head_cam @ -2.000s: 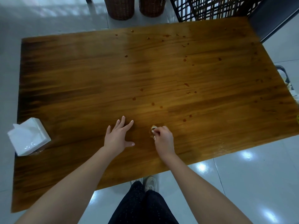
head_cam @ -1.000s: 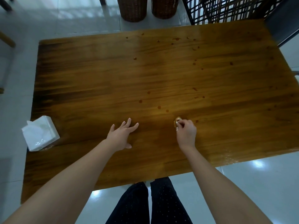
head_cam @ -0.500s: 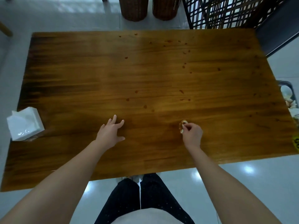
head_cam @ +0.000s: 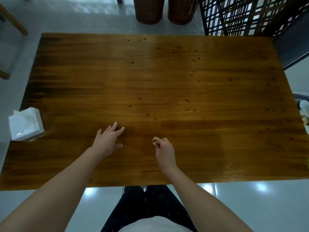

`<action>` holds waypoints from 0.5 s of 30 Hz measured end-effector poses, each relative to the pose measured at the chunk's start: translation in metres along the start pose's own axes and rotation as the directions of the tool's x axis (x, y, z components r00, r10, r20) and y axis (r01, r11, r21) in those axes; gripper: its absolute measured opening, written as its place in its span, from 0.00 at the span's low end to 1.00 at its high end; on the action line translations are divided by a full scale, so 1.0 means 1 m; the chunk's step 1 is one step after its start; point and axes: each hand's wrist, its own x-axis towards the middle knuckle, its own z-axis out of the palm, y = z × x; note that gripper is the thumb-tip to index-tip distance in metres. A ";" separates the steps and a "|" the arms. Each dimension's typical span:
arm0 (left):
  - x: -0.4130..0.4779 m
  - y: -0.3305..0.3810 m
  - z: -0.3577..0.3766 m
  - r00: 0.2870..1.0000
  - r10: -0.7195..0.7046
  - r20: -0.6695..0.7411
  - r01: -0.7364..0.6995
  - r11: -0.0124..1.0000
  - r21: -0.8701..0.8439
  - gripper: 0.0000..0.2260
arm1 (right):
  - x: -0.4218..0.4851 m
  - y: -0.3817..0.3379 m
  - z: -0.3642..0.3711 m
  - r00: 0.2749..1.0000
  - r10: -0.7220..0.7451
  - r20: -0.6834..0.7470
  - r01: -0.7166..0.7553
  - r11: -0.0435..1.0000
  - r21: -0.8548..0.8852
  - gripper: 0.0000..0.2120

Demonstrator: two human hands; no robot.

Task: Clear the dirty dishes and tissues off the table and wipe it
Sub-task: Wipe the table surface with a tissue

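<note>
The wooden table (head_cam: 83, 84) fills the head view and carries several small reddish-brown stains (head_cam: 147, 114) across its middle and far right. My right hand (head_cam: 164, 152) grips a small stained tissue wad (head_cam: 155, 139) and presses it on the tabletop near the front edge. My left hand (head_cam: 108, 139) lies flat on the wood beside it, fingers spread. A white tissue pack (head_cam: 26, 123) sits at the table's left edge.
Two wicker baskets (head_cam: 148, 9) stand on the floor past the far edge, beside a dark lattice screen (head_cam: 247, 14). A bin with white rubbish (head_cam: 303, 111) shows at the right edge. A wooden chair leg (head_cam: 11, 20) is at the far left.
My right hand slid the tissue wad right along the front of the table, then back left toward my left hand. My left hand stayed flat on the wood.
</note>
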 end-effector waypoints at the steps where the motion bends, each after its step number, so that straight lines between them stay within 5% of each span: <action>1: -0.001 0.000 -0.001 1.000 0.005 0.000 -0.005 1.000 -0.005 0.33 | 0.002 0.002 -0.002 1.000 0.004 -0.002 -0.004 1.000 0.010 0.09; 4: -0.001 -0.001 -0.006 1.000 0.010 -0.025 -0.011 0.999 -0.038 0.33 | 0.020 0.014 -0.027 0.987 0.133 -0.094 -0.124 0.988 0.092 0.09; 10: 0.006 -0.010 -0.018 0.998 -0.024 -0.052 0.020 0.997 -0.073 0.36 | 0.053 0.048 -0.083 0.845 0.382 -0.373 -0.366 0.923 0.117 0.09; 15: 0.015 -0.021 -0.019 0.998 -0.049 -0.039 0.045 0.994 -0.095 0.38 | 0.039 0.007 -0.029 0.932 0.307 -0.193 -0.280 0.947 0.155 0.07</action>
